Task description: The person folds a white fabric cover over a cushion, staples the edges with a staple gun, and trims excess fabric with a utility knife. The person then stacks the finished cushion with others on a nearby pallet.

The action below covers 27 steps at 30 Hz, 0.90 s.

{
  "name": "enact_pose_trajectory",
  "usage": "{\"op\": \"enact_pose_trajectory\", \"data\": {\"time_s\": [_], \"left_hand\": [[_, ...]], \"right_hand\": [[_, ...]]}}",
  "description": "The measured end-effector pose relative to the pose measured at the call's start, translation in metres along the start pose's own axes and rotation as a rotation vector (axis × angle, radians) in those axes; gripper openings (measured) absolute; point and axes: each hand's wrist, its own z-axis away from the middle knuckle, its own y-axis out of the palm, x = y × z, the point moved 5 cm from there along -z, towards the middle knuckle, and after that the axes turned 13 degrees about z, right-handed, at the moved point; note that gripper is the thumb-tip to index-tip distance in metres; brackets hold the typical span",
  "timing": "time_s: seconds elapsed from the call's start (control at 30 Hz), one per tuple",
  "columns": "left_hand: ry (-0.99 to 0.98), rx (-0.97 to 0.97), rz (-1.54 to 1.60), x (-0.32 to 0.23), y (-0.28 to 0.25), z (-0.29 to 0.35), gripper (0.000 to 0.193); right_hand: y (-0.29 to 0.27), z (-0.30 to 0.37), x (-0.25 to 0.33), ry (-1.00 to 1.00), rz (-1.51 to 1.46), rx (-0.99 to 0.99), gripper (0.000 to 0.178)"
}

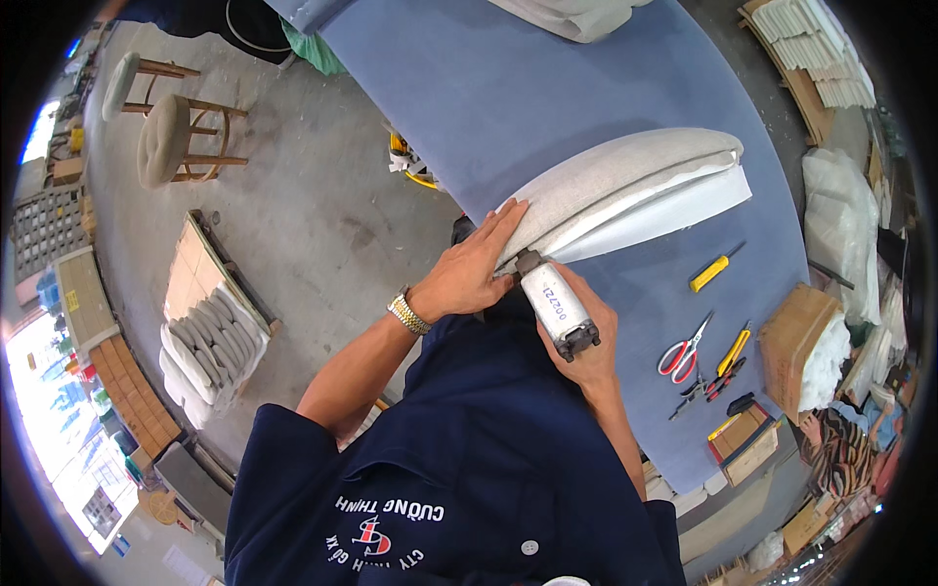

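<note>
A curved grey upholstered cushion point(625, 176) lies on the blue-topped table, with a white sheet or lining point(674, 209) along its near side. My left hand point(471, 270) holds the cushion's near left end, fingers laid along the fabric and thumb by the lower edge. My right hand point(596, 337) is wrapped round a white and dark pneumatic staple gun point(554, 298). The nose of the gun meets the cushion's near end, close to my left thumb. Exactly where the tip touches is hidden.
On the blue table point(557, 83) to the right lie a yellow-handled tool point(709, 274), red-handled scissors point(681, 357), a yellow utility knife point(735, 350) and pliers point(725, 379). A cardboard box point(796, 327) sits at the right edge. Stools point(166, 142) stand on the floor at left.
</note>
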Motion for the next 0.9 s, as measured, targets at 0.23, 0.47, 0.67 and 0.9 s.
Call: {"op": "enact_pose_trajectory", "data": {"time_s": [0.23, 0.47, 0.67, 0.9], "left_hand": [[0.006, 0.013, -0.022, 0.0, 0.0, -0.001, 0.103], [-0.029, 0.01, -0.001, -0.006, 0.0, 0.002, 0.103], [-0.101, 0.006, -0.03, -0.006, 0.009, 0.007, 0.104], [-0.032, -0.024, -0.031, -0.008, 0.012, 0.006, 0.101]], "right_hand": [[0.001, 0.006, 0.0, 0.038, -0.018, 0.07, 0.057], [0.001, 0.003, 0.002, 0.021, -0.024, 0.076, 0.058], [0.007, 0.008, 0.004, 0.188, -0.043, 0.177, 0.06], [-0.013, 0.015, -0.003, 0.109, -0.031, 0.148, 0.065]]}}
